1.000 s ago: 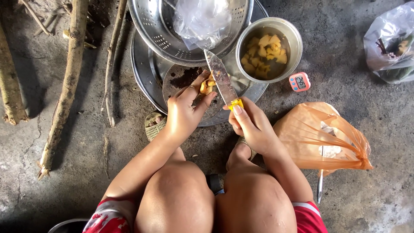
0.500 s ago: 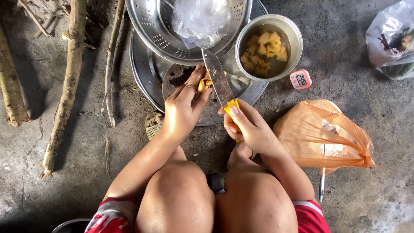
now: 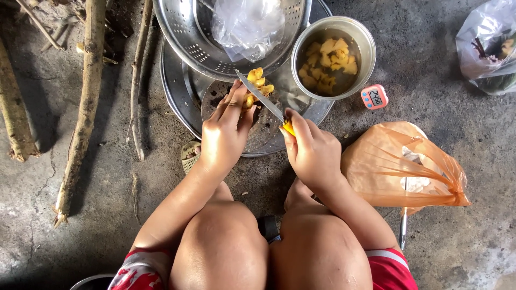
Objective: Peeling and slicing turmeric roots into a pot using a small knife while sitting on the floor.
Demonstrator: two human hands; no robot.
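I squat over a round dark cutting board [image 3: 264,134] that lies on a large metal tray [image 3: 177,96]. My right hand [image 3: 312,153] grips a yellow-handled knife [image 3: 262,99], blade angled up-left over the board. My left hand [image 3: 226,134] presses its fingers on yellow pieces [image 3: 257,80] of some food on the board, right beside the blade. A metal pot [image 3: 333,56] behind the board holds several more yellow chunks in water.
A metal colander [image 3: 215,43] with a clear plastic bag [image 3: 247,24] sits on the tray's far side. An orange plastic bag [image 3: 403,166] lies at my right, a small pink timer [image 3: 374,97] near the pot, another clear bag [image 3: 492,45] far right. Wooden sticks [image 3: 86,102] lie left on the concrete floor.
Both hands have stayed at the board; the knife blade has shifted slightly along the yellow pieces, and my left fingers have reset on them.
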